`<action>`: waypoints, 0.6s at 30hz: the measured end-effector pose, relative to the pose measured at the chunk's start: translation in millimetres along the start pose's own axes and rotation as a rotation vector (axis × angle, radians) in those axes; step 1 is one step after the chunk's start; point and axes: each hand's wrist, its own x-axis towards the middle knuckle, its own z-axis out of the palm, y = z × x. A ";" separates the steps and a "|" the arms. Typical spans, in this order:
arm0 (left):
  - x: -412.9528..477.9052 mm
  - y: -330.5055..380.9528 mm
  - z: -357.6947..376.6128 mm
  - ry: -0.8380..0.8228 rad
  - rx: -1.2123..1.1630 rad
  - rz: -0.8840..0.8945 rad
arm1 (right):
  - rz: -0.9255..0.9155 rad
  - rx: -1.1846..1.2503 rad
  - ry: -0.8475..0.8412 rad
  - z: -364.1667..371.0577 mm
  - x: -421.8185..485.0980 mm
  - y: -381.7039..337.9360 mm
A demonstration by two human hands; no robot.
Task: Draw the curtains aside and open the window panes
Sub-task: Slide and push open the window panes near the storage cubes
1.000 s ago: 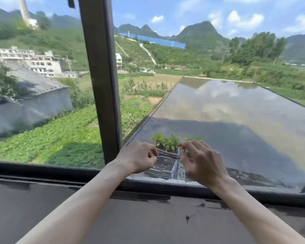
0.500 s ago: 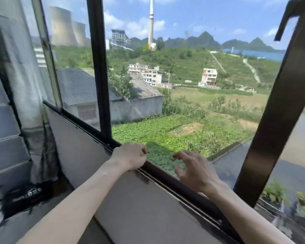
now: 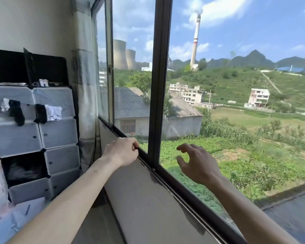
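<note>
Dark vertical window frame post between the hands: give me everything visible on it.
The dark vertical window frame post looks like painted metal, long and narrow, running from the top edge of the picture down to the dark bottom window track. It leans slightly in this wide-angle view. The left hand curls on the track to its left; the right hand hovers open to its right. Neither touches the post.

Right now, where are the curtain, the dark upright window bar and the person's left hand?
Curtain [image 3: 85, 95]: head view, middle of the gathered fabric.
Upright window bar [image 3: 158, 81]: head view, mid-height of its dark face.
Left hand [image 3: 122, 152]: head view, back of the hand.
</note>
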 end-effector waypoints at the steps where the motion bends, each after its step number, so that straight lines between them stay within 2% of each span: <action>1: 10.7 -10.8 -4.4 0.018 0.005 0.010 | -0.003 -0.007 0.009 6.3 13.8 -7.1; 13: 160.3 -166.2 -57.8 0.128 0.000 0.098 | 0.048 0.022 0.089 95.5 195.1 -121.0; 18: 228.1 -230.8 -72.2 0.176 -0.021 0.078 | 0.031 0.056 0.129 138.7 274.7 -163.3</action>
